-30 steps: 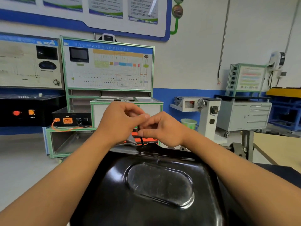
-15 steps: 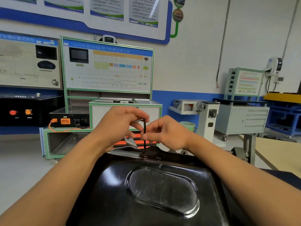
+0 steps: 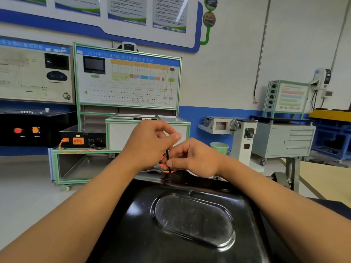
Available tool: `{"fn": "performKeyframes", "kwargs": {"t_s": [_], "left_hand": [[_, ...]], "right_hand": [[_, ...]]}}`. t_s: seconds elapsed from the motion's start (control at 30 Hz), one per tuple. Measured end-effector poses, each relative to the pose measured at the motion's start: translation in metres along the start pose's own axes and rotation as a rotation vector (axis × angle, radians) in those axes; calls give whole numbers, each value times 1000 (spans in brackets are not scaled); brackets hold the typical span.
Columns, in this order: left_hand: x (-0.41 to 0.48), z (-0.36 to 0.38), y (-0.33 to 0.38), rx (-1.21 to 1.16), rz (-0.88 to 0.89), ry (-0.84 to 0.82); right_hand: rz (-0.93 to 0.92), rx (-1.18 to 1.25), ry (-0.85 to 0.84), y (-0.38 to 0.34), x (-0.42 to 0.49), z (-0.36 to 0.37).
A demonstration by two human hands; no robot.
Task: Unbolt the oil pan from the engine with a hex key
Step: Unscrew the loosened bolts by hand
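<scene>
The black oil pan (image 3: 182, 224) is filling the lower middle of the view, glossy side up, with an oval raised panel in its centre. Both bare forearms are reaching across it, the left one coming in from 8 o'clock and the right one from 4 o'clock, and the hands are meeting at the pan's 12 o'clock edge.

The hex key (image 3: 167, 159) is standing nearly upright there, a thin dark shaft with its lower tip going down at the pan's far rim; the bolt itself is too small to make out. The left hand (image 3: 150, 146) is sitting higher, knuckles up, with its fingers curled in and its thumb pointing towards 3 o'clock over the top of the key; the key's upper end is disappearing under that thumb, so the exact grip is hidden. The right hand (image 3: 195, 158) is sitting lower and just beside it, at its 4 o'clock, pinching the lower shaft between thumb and forefinger while the other fingers are folding loosely into the palm. The two hands are almost touching around the shaft.

Beyond them, at 12 o'clock, a green-framed training panel (image 3: 127, 80) is standing on the floor. A green bucket (image 3: 220, 147) and a grey drawer cabinet (image 3: 284, 141) are standing towards 2 o'clock, and a pale table (image 3: 326, 179) is showing at 3 o'clock.
</scene>
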State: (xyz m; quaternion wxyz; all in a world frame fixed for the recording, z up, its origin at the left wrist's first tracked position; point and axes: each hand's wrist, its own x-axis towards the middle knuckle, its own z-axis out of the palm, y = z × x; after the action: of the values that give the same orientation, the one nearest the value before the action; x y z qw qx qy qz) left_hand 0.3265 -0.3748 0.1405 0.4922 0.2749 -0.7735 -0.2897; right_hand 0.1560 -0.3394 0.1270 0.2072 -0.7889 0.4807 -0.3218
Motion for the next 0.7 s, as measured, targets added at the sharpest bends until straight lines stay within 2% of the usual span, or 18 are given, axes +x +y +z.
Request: {"fn": "performKeyframes", "kwargs": {"t_s": [0.1, 0.23, 0.3, 0.5, 0.57, 0.7], "left_hand": [[2, 4, 2, 38, -97, 29], [0, -3, 2, -228, -333, -13], [-2, -4, 1, -308, -333, -52], [-6, -2, 2, -272, -283, -95], [-8, -1, 3, -197, -245, -50], [-12, 1, 3, 281, -39, 149]], "right_hand": [[8, 11, 2, 0, 0, 1], [17, 14, 20, 1, 0, 0], [25, 0, 34, 1, 0, -1], [73, 61, 46, 2, -2, -3], [88, 61, 37, 0, -2, -4], [109, 55, 27, 0, -3, -4]]}}
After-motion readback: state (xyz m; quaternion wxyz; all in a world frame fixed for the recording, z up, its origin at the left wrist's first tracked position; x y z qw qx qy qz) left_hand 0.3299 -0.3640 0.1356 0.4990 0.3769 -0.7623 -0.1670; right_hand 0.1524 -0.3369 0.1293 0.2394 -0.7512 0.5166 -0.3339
